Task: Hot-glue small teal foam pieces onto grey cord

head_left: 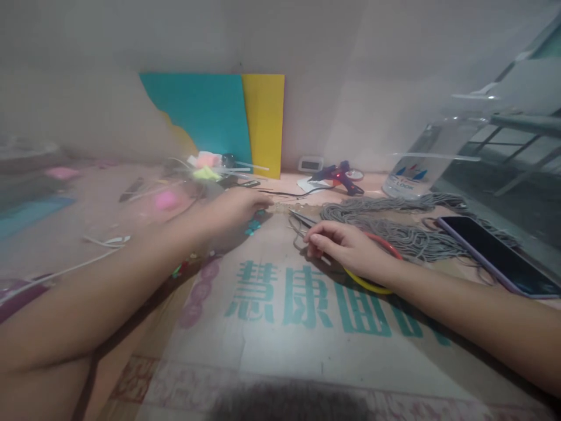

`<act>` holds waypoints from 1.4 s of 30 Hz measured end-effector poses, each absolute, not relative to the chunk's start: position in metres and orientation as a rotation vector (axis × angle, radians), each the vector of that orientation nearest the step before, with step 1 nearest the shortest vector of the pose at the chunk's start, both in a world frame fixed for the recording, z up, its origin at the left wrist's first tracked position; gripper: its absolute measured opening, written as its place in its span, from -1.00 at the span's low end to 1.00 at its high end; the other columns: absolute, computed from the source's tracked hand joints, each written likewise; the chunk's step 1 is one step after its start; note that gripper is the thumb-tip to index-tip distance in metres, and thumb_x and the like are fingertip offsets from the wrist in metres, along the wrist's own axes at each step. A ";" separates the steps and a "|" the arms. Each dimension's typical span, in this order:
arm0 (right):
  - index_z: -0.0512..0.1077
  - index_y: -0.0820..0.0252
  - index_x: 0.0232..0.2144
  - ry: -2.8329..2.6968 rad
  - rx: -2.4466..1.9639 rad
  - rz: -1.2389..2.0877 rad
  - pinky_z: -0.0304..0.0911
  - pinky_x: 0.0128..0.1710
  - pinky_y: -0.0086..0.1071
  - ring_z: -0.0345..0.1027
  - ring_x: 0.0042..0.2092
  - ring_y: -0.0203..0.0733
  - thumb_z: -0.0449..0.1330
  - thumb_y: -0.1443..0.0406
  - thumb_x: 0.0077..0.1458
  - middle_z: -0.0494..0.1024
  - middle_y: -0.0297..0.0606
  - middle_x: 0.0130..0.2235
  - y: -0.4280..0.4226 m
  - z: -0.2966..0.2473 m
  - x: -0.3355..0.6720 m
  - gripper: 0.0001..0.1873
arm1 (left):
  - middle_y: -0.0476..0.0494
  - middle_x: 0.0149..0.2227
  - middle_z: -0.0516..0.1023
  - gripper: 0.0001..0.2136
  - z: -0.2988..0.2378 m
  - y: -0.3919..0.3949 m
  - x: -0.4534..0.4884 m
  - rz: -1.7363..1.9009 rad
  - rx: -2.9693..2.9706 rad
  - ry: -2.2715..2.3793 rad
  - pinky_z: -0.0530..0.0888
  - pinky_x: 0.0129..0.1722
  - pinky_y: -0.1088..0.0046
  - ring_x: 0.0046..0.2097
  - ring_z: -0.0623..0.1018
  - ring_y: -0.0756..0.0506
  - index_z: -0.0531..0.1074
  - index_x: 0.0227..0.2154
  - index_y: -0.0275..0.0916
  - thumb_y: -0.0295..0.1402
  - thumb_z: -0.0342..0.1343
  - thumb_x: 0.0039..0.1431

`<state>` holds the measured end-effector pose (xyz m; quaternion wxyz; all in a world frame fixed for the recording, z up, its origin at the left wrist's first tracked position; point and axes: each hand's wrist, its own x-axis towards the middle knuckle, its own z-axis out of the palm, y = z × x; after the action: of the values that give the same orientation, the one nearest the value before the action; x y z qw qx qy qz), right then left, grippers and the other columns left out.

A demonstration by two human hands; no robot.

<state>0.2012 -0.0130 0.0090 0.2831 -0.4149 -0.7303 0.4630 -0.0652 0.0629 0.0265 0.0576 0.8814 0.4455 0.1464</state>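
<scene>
My left hand [239,206] reaches forward over a printed cardboard sheet [272,333], its fingers curled by a strip of light cord [289,207]; I cannot make out what they hold, if anything. My right hand [346,245] rests palm down on scissors [302,220] with a red and yellow handle [377,283], fingers curled over them. A small teal piece [254,225] lies just under the left hand.
A pile of grey cord [394,225] lies to the right beside a dark phone [499,257]. A glue gun [339,175] and a clear jug [421,166] stand at the back. Teal and yellow sheets [228,123] lean on the wall. Colourful scraps [204,166] sit left.
</scene>
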 end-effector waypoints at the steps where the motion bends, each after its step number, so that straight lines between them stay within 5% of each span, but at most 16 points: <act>1: 0.41 0.19 -0.28 -1.958 -1.107 1.241 0.32 -0.36 -0.42 0.45 -0.36 -0.28 0.09 0.16 0.27 0.55 -0.29 -0.40 -0.013 0.009 0.201 -0.77 | -0.15 -0.12 0.65 -0.71 0.029 0.063 -0.066 0.465 2.696 1.380 0.40 -0.17 0.38 -0.12 0.58 -0.17 0.59 -0.14 -0.19 -0.30 -0.03 0.26; 6: 0.42 0.18 -0.28 -1.961 -1.100 1.248 0.31 -0.36 -0.43 0.45 -0.35 -0.29 0.09 0.16 0.28 0.55 -0.31 -0.40 -0.012 0.008 0.202 -0.78 | -0.14 -0.06 0.63 -0.69 0.053 0.056 -0.072 0.526 2.690 1.506 0.38 -0.14 0.39 -0.07 0.55 -0.16 0.56 -0.10 -0.20 -0.28 -0.06 0.28; 16: 0.42 0.19 -0.26 -1.984 -1.128 1.237 0.30 -0.35 -0.43 0.43 -0.34 -0.29 0.09 0.15 0.28 0.56 -0.28 -0.37 -0.013 0.008 0.203 -0.77 | -0.11 -0.39 0.61 -0.66 0.059 0.057 -0.082 0.302 2.737 1.628 0.21 -0.45 0.42 -0.41 0.49 -0.08 0.57 -0.35 -0.20 -0.12 -0.03 0.25; 22: 0.43 0.18 -0.27 -2.001 -1.122 1.217 0.30 -0.37 -0.43 0.43 -0.36 -0.28 0.08 0.14 0.28 0.56 -0.28 -0.38 -0.012 0.007 0.203 -0.76 | -0.21 -0.19 0.63 -0.72 0.027 0.073 -0.076 0.248 2.881 1.419 0.33 -0.15 0.36 -0.10 0.52 -0.19 0.61 -0.24 -0.22 -0.26 0.01 0.23; 31: 0.44 0.16 -0.28 -2.053 -1.141 1.166 0.31 -0.37 -0.41 0.45 -0.36 -0.27 0.08 0.17 0.27 0.57 -0.29 -0.38 -0.012 0.009 0.203 -0.79 | -0.13 -0.21 0.63 -0.76 0.023 0.071 -0.077 0.311 2.837 1.364 0.34 -0.24 0.40 -0.18 0.55 -0.15 0.56 -0.25 -0.21 -0.18 0.11 0.18; 42: 0.42 0.18 -0.29 -2.107 -1.120 1.150 0.31 -0.36 -0.42 0.43 -0.36 -0.29 0.07 0.20 0.26 0.56 -0.30 -0.38 -0.013 0.011 0.201 -0.80 | -0.18 -0.21 0.59 -0.86 0.029 0.060 -0.063 0.588 3.081 1.181 0.32 -0.08 0.29 -0.08 0.49 -0.21 0.49 -0.23 -0.23 -0.30 0.13 0.23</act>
<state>0.2015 -0.0129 0.0111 0.2439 -0.4100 -0.7714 0.4211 -0.0628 0.0602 0.0287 -0.1050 0.9142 0.3505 0.1746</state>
